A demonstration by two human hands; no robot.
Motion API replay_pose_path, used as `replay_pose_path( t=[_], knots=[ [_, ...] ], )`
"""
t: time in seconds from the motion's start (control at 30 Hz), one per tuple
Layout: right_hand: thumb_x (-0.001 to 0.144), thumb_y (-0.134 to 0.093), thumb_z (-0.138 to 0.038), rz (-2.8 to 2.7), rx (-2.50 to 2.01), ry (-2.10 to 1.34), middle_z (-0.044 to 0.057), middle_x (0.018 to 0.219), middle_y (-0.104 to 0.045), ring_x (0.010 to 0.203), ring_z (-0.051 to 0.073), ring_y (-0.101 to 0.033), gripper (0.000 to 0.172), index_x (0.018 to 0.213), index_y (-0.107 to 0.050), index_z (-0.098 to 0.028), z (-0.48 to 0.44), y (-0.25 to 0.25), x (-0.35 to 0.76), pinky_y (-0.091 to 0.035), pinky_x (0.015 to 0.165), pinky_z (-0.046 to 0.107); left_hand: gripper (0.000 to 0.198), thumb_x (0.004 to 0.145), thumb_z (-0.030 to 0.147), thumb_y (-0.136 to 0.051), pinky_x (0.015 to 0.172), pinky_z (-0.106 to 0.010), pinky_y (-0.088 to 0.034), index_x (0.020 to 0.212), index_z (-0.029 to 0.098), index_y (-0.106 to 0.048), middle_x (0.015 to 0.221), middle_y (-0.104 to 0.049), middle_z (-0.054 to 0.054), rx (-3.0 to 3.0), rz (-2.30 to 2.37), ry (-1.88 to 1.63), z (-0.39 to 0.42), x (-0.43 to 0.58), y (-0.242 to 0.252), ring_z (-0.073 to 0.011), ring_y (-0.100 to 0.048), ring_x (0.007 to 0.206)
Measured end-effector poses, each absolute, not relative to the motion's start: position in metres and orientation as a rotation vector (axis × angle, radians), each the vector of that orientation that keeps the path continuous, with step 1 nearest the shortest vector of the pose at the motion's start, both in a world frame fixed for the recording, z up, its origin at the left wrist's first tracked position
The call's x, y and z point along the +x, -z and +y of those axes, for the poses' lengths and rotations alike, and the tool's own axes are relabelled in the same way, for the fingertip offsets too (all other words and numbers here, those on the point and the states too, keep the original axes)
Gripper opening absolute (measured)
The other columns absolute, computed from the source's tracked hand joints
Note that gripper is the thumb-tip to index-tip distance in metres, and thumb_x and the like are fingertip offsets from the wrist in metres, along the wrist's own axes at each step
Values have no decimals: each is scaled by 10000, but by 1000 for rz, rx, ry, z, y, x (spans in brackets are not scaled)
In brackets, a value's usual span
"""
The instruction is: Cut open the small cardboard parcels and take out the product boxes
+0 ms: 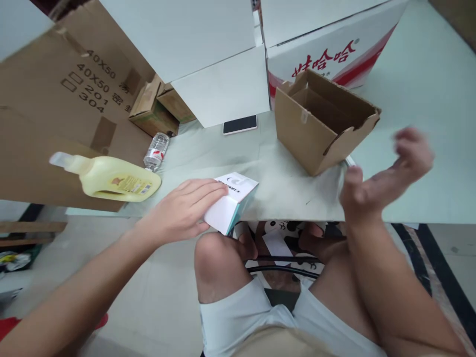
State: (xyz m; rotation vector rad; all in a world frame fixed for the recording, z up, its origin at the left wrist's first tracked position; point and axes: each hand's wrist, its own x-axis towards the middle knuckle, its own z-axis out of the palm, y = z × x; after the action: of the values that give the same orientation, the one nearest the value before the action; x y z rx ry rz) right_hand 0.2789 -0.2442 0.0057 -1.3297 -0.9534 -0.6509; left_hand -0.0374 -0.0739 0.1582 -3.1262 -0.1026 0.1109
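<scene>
My left hand (189,206) grips a small white box with a teal side (243,193) at the table's front edge, fingers over its top and thumb at the lower corner. Dark printing shows on the box's upper face. To the right, my right hand (386,178) is raised over the table edge, somewhat blurred. Its thumb stands apart from its loosely bent fingers, and nothing shows in it. Just left of that hand stands an open brown cardboard box (303,134), its flaps up. The part of its inside that I can see is bare cardboard.
A phone (240,125) lies at the back, by white cartons (223,84). A red-and-white carton (334,59) stands behind the brown box. On the left are a yellow jug (119,178), a clear plastic bottle (156,150), small brown boxes (154,111) and a big cardboard sheet (67,109).
</scene>
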Motion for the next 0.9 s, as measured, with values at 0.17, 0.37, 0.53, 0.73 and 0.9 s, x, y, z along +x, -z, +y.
replay_pose_path(
  t=[0.17, 0.37, 0.53, 0.73, 0.9],
  knots=[
    [900, -602, -412, -825, -1122, -310, 29, 855, -705, 829, 204, -689, 158, 907, -643, -259, -252, 6, 238, -558, 786, 370, 402, 1000, 161, -532, 1164, -443, -494, 1395, 224, -567, 1382, -711, -100, -3116, 305, -33, -97, 0, -167, -247, -621, 1357],
    [761, -742, -665, -651, -625, -1706, 87, 1119, -752, 960, 218, -727, 606, 1157, -626, -221, -243, 14, 246, -592, 812, 355, 345, 920, 98, -667, 1160, -422, -538, 1088, 400, -665, 1309, -743, 103, -3281, 455, -27, -129, 23, -180, -161, -725, 1188],
    [714, -892, -462, -1081, -235, -2216, 93, 1220, -713, 944, 179, -722, 904, 1471, -472, -201, -251, 14, 232, -598, 764, 274, 321, 868, 138, -734, 1127, -447, -557, 1003, 420, -663, 1271, -747, 125, -3406, 284, -9, -117, 14, -171, -178, -718, 1202],
    [655, -912, -511, -925, -506, -1881, 130, 1358, -649, 1027, 213, -703, 1143, 1585, -315, -222, -249, 23, 217, -588, 805, 291, 428, 914, 407, -665, 1037, -517, -567, 1308, 336, -516, 1347, -660, -77, -3430, -1128, 988, -85, 0, -78, -266, -618, 1321],
    [683, -832, -658, -857, -1057, -1309, 181, 1505, -525, 1270, 307, -606, 1185, 1609, -240, -214, -237, 34, 206, -559, 999, 434, 809, 778, 772, -671, 947, -468, -600, 1406, 323, -429, 1425, -591, -135, -3628, -2096, 1673, -118, 9, 8, -319, -633, 1272]
  ],
)
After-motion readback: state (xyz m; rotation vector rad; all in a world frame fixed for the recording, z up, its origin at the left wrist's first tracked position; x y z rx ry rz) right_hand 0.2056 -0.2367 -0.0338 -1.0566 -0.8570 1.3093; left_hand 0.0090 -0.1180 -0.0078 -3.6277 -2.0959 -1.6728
